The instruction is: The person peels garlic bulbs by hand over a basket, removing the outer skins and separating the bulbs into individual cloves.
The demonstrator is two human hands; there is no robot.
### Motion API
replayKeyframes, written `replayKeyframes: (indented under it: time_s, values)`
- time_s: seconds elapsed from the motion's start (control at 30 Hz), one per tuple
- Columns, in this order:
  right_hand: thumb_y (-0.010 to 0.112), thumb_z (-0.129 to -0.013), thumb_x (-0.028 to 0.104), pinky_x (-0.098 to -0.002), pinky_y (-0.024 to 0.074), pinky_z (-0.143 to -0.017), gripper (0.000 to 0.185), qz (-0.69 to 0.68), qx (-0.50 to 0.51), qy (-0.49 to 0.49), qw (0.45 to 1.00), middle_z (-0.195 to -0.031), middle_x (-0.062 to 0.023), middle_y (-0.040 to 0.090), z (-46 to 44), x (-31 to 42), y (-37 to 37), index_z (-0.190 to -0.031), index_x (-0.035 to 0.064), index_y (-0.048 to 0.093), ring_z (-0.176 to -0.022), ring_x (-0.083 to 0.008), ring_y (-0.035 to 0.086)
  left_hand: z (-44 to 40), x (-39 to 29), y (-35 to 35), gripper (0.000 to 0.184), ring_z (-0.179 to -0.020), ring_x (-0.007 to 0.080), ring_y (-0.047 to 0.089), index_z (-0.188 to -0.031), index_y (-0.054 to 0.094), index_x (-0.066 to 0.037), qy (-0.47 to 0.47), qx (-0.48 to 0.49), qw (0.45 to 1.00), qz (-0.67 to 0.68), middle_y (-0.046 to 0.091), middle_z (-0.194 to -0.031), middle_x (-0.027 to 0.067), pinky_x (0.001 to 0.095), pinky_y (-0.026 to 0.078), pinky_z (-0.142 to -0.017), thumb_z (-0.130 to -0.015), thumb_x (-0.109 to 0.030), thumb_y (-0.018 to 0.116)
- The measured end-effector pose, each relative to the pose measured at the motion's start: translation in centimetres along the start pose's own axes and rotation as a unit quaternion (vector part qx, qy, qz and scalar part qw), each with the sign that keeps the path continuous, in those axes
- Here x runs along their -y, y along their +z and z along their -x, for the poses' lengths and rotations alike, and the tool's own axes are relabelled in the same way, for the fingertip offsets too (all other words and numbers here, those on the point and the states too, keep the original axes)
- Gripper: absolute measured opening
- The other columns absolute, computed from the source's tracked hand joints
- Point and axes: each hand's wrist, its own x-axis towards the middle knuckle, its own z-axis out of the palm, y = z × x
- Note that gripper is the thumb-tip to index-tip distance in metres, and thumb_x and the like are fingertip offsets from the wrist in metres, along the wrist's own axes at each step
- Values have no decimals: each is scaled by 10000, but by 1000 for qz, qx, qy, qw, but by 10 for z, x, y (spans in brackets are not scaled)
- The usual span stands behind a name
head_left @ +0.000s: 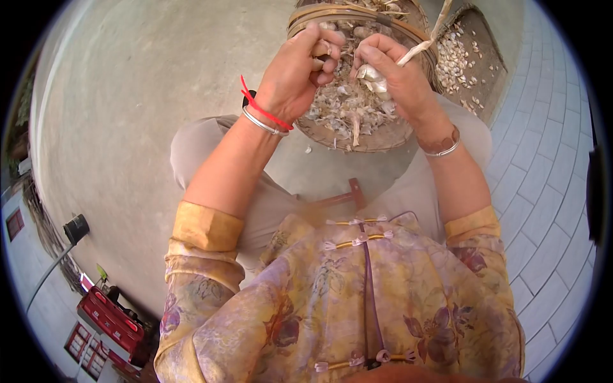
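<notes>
My right hand [399, 76] is closed around a garlic bulb [371, 78], its whitish skin showing below the fingers. The bulb's long dry stalk [426, 43] sticks up past the thumb side. Close by on the left, my left hand [310, 60] has its fingers curled in over brownish pieces that look like garlic cloves [324, 48]; the fingers partly hide them. Both hands hover above a round woven basket [377, 145], where papery garlic skins [348, 115] and dry stalk bits lie. The two hands are apart.
To the right of the basket, a flat woven tray [493, 48] holds many loose pale cloves [454, 60]. A reddish stool part [355, 191] shows between my knees. Concrete floor [128, 96] extends left, grey tiles [543, 147] right. A red vehicle [108, 319] stands far left.
</notes>
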Motion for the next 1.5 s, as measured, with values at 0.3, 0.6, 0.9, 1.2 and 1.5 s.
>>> replayKeyframes:
  time_s: [0.3,0.6,0.9,1.2,1.5]
  values:
    - [678,-861,175,-252,464,-682,169,297,-86,-153,939,-829,-21,647,1,15,18,-948,31,684,-747,-116,591,7,-3,12,712,-764,110,440,-1265,523,-18,-3,10,984,-179,526,-878,-21,242,375,-673,-1000,-565,151]
    - [722,-784,72,-281,474,-670,122,349,-107,-188,912,-840,-42,634,1,16,19,-897,31,697,-743,-161,601,4,5,13,683,-774,113,454,-1142,567,25,-19,34,999,-35,553,-921,25,270,394,-668,-1011,-539,204]
    - [768,-738,71,-300,509,-685,176,410,-97,-189,887,-838,-38,642,4,9,30,-895,33,700,-785,-174,630,1,2,11,604,-910,131,575,-1138,537,-106,-39,39,997,48,625,-1036,26,277,450,-776,-991,-595,213]
    - [724,-772,99,-274,481,-667,106,280,-75,-201,936,-813,-48,638,-3,5,15,-850,35,693,-743,-142,607,-7,9,-3,279,-1028,170,542,-1085,562,-12,-6,115,991,73,583,-1069,59,346,431,-946,-1015,-192,360]
    - [727,-776,108,-285,476,-667,121,354,-80,-253,897,-784,-63,630,-2,9,8,-817,10,669,-716,-179,596,-5,15,-5,148,-992,169,551,-1058,567,-30,-11,41,996,82,565,-1053,62,355,434,-970,-922,-13,509]
